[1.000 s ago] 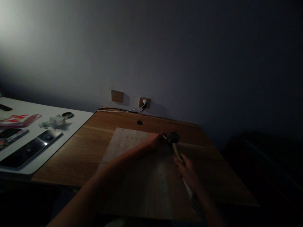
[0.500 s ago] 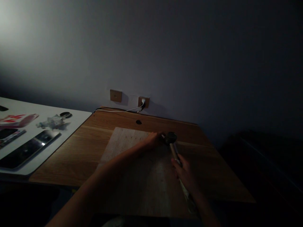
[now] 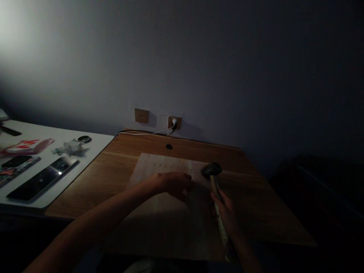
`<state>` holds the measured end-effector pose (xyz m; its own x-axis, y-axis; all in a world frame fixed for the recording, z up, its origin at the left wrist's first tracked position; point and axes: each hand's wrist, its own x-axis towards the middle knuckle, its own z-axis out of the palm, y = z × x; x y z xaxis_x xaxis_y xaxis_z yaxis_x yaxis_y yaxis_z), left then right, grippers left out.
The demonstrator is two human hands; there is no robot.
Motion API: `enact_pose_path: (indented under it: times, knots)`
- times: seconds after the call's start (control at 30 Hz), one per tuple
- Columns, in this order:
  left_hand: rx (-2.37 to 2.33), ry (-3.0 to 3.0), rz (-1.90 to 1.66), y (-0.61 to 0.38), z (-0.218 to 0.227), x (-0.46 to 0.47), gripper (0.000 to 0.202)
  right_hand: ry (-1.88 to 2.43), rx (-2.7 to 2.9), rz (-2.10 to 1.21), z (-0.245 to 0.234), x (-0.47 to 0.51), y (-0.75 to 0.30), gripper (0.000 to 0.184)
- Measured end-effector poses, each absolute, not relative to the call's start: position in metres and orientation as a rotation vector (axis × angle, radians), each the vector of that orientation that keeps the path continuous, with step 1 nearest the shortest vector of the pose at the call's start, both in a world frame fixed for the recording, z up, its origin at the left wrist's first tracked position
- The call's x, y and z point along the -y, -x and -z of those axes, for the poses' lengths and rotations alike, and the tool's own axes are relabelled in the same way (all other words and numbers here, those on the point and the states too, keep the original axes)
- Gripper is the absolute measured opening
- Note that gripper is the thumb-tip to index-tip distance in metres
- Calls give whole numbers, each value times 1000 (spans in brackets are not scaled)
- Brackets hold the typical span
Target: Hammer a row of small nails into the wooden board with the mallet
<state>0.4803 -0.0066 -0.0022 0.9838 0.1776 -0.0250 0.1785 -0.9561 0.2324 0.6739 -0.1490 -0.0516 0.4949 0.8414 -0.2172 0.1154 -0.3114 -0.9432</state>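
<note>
A hammer (image 3: 218, 220) with a dark head and a pale handle is in my right hand (image 3: 226, 208), whose fingers wrap round the handle. Its head hovers at or just over the right part of a pale wooden board (image 3: 148, 208). Along the board's far side runs a row of several small dark marks, perhaps nails or holes. Over the board, left of the hammer head, my left hand (image 3: 176, 184) has its fingers curled together. A small glint shows near those fingers, but shadow hides what they hold, if anything.
The board lies on a wooden desk (image 3: 93, 185). On the white table (image 3: 99, 142) at left are a dark glossy phone-like slab (image 3: 42, 182), crumpled clear plastic (image 3: 72, 148), a round dark object (image 3: 84, 139) and a red-and-white packet (image 3: 28, 146). White cables (image 3: 150, 133) run to a wall socket (image 3: 178, 123).
My left hand has drawn back from beside the hammer head, toward me and slightly left. The hammer head has shifted a little right. The whole view has moved slightly.
</note>
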Motion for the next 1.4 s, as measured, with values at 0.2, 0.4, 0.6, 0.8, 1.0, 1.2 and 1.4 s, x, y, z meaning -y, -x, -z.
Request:
enact_pose_path:
  times: [0.2, 0.4, 0.6, 0.8, 1.0, 1.2, 1.4]
  knots:
    - [-319, -2886, -35, -488, 5, 7, 6, 1746, 744, -962, 47, 148, -669, 61]
    - [-544, -2474, -404, -504, 23, -43, 24, 1713, 830, -911, 49, 148, -673, 45]
    - [-803, -2291, -536, -518, 48, -65, 24, 1725, 787, -939, 50, 149, -674, 46]
    - [-891, -2290, -616, -519, 50, -57, 21, 1731, 823, -959, 51, 148, -674, 45]
    - [-800, -2324, -627, -517, 53, -58, 21, 1718, 818, -949, 50, 148, -674, 42]
    - [-727, -2432, -671, -518, 59, -56, 17, 1715, 821, -958, 50, 148, -673, 42]
    - [-770, -2363, -652, -517, 55, -55, 19, 1694, 812, -933, 45, 148, -674, 42]
